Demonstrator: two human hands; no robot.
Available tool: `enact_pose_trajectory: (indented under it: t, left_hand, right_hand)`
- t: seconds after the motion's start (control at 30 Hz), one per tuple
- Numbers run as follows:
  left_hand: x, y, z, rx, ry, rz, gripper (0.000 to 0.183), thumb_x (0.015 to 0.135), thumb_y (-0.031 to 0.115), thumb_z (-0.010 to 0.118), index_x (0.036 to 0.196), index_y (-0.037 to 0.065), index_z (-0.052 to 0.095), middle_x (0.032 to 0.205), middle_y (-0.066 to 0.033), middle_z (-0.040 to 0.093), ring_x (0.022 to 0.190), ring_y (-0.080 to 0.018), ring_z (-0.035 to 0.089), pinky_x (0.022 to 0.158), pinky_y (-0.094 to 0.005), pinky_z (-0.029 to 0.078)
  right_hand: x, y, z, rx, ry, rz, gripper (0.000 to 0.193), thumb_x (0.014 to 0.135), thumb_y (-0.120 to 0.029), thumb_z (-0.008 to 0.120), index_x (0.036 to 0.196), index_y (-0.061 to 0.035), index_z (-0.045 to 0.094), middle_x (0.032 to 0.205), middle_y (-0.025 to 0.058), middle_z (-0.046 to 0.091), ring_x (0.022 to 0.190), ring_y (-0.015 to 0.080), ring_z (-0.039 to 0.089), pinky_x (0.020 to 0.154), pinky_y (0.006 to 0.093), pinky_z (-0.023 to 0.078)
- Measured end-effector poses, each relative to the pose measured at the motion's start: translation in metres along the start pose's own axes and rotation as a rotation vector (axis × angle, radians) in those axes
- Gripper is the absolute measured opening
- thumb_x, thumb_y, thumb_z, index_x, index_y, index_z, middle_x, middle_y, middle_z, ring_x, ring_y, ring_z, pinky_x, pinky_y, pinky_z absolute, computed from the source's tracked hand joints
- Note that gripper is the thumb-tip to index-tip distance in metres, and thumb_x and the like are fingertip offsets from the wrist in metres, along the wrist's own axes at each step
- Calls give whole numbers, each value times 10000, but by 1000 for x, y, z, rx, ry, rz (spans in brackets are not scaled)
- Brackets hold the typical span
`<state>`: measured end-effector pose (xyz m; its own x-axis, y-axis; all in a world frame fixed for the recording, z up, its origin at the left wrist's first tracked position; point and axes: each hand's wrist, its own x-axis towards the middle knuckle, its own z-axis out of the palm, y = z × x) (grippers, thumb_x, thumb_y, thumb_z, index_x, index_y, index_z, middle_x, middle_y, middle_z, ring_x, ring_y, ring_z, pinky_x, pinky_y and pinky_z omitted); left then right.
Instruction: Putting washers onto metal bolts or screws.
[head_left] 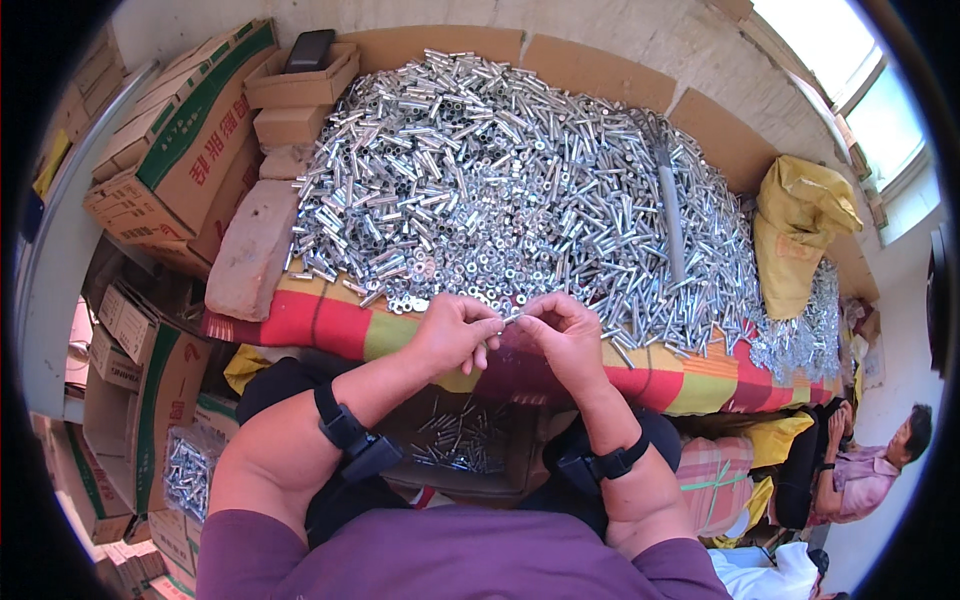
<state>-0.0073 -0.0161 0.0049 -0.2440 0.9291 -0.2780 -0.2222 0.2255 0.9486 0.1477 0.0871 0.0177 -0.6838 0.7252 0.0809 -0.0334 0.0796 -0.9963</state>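
Observation:
My left hand [458,334] and my right hand [566,340] meet at the near edge of a heap of metal hardware. Thumbs and fingers of both are pinched together around a small shiny metal piece [511,318]. Its exact kind is too small to tell, as the fingertips cover most of it. Just beyond the fingers lie loose nuts and washers [480,262]. Metal sleeves [400,165] make up the heap's left side, and long bolts [640,265] its right. A patterned red, yellow and green cloth [340,328] hangs at the front edge under the heap.
A long grey metal bar [671,225] lies on the bolts. At left stand a brick-like block [252,250] and cardboard boxes [190,150]. A yellow sack [800,225] sits at right. Below my hands, a container [455,435] holds several bolts. Another person [865,480] sits far right.

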Motion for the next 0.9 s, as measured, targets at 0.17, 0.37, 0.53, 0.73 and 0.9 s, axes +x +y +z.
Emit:
enact_pose_trajectory:
  t: [0.17, 0.37, 0.53, 0.73, 0.9]
  left_hand:
    - [5, 6, -6, 14, -36, -92, 132, 882, 85, 607, 851, -33, 657, 675, -53, 633, 421, -73, 538, 326, -192, 384]
    - [9, 17, -16, -39, -152, -206, 156, 885, 113, 616, 824, -26, 653, 655, -49, 622, 399, -53, 503, 310, -188, 341]
    - [0, 22, -14, 51, -135, -85, 129, 877, 80, 611, 834, -35, 652, 661, -68, 632, 421, -96, 561, 323, -211, 416]
    - [-11, 19, -2, 114, -73, 80, 98, 864, 40, 598, 846, -42, 647, 659, -70, 630, 428, -107, 584, 339, -217, 443]
    - [-32, 16, 14, 99, -189, 63, 88, 868, 44, 607, 871, -33, 650, 664, -72, 622, 446, -116, 593, 353, -217, 454]
  right_hand:
    - [-1, -2, 4, -110, 29, -71, 76, 795, 27, 676, 837, -1, 619, 799, 11, 617, 702, 66, 575, 630, 202, 460]
    - [1, -3, 6, -78, -15, 41, 72, 817, -11, 663, 769, -1, 610, 699, 4, 585, 632, 66, 540, 578, 225, 440]
    - [9, 10, 9, -325, -94, -120, 255, 865, -177, 645, 687, -15, 562, 596, -7, 479, 558, 51, 405, 481, 257, 311]
    - [23, 16, 14, -296, -35, -237, 258, 914, -181, 563, 717, -20, 609, 718, 73, 606, 670, 140, 542, 610, 295, 415]
    - [15, -4, 35, 507, -10, -95, 666, 996, -505, 224, 1283, 46, 466, 1388, 174, 421, 1296, 254, 390, 1115, 378, 231]
